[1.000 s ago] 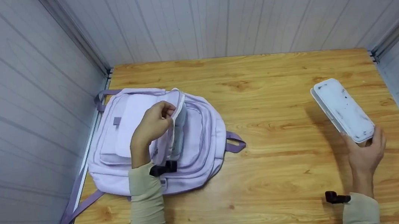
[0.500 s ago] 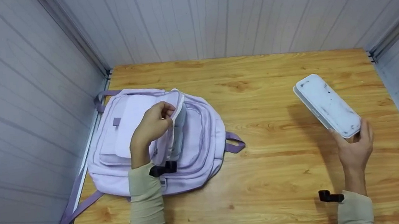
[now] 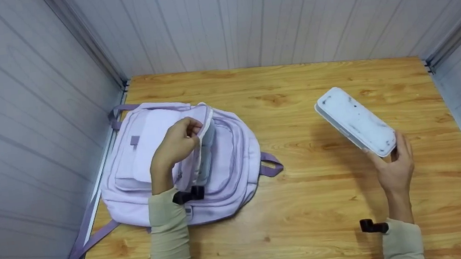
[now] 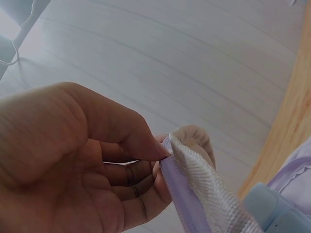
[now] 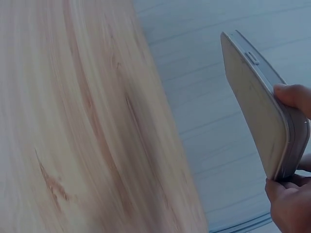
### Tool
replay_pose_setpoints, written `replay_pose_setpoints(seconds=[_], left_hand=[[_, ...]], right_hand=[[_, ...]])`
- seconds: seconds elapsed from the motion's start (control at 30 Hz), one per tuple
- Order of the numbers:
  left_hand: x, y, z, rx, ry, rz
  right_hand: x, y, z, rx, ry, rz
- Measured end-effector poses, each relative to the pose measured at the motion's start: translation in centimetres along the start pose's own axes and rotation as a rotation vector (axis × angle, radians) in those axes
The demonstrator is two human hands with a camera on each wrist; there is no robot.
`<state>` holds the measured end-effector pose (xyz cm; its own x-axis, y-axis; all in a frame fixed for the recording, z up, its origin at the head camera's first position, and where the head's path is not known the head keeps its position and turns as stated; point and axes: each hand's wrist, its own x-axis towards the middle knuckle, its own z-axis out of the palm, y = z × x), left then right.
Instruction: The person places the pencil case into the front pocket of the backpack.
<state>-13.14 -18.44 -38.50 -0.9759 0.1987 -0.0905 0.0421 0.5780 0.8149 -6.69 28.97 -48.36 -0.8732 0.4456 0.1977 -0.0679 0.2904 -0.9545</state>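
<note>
A lilac backpack lies on the left of the wooden table with its front pocket open. My left hand pinches the zipper edge of that pocket between thumb and fingers and holds it raised. Inside the opening shows something pale blue. Over the right half of the table, my right hand grips the near end of a white, smudged pencil case. In the right wrist view the case is held tilted, with a small clasp on its side and the thumb along its edge.
The wooden table is bounded by pale panel walls at the back and both sides. A purple strap trails toward the left edge, and a loop handle sticks out on the backpack's right.
My right hand has carried the pencil case leftward, toward the backpack, and the case has turned a little further left. My left hand keeps its pinch on the pocket edge, unmoved.
</note>
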Motion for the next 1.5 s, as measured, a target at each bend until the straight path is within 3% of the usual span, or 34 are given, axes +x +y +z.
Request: replay_pose_setpoints(seconds=[0.37, 0.87, 1.5], left_hand=[[0.0, 0.0, 0.0, 0.001, 0.000, -0.007], [0.0, -0.1, 0.0, -0.013, -0.007, -0.010], [0.1, -0.1, 0.1, -0.007, -0.006, -0.007]], right_hand=[[-1.2, -1.2, 2.6, -0.017, -0.113, -0.081], [-2.9, -2.7, 5.9, -0.028, -0.251, -0.053], [-5.3, -4.5, 10.4, -0.054, -0.370, -0.152]])
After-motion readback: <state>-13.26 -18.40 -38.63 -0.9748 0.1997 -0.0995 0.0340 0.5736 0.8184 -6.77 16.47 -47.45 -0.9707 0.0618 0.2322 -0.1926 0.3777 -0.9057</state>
